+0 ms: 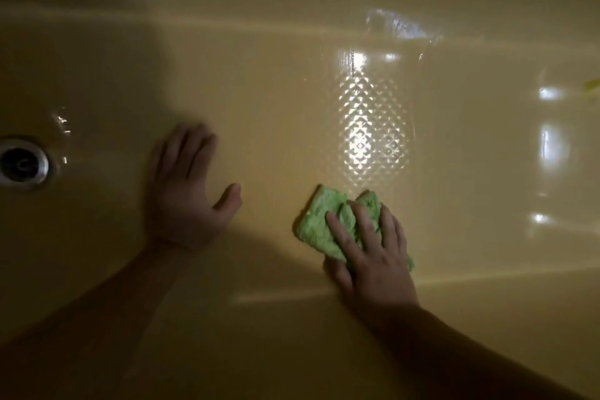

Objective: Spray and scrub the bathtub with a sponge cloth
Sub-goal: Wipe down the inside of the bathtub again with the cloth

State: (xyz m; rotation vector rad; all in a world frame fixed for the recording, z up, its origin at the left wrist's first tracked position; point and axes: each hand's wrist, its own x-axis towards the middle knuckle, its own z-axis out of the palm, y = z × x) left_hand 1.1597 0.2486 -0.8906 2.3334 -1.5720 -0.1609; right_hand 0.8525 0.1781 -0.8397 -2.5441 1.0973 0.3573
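- Green sponge cloth (319,224) lies crumpled on the floor of the yellow bathtub (292,75), near its closer wall, pinned under the right hand (373,256).
- That hand's fingers are spread and nearly straight, pressing down on the cloth rather than curling round it. The cloth sticks out ahead of the fingertips and to their left.
- Its long axis runs on a slant, from far-left to near-right.
- The left hand (185,191) is flat and empty, palm down on the tub floor. It sits well apart to the left, between the cloth and the drain (22,162), and looks like a brace.
- The glinting textured patch (370,127) lies just beyond the cloth, away from the person, so I judge the next scrubbing stroke is a push forward by the right hand.
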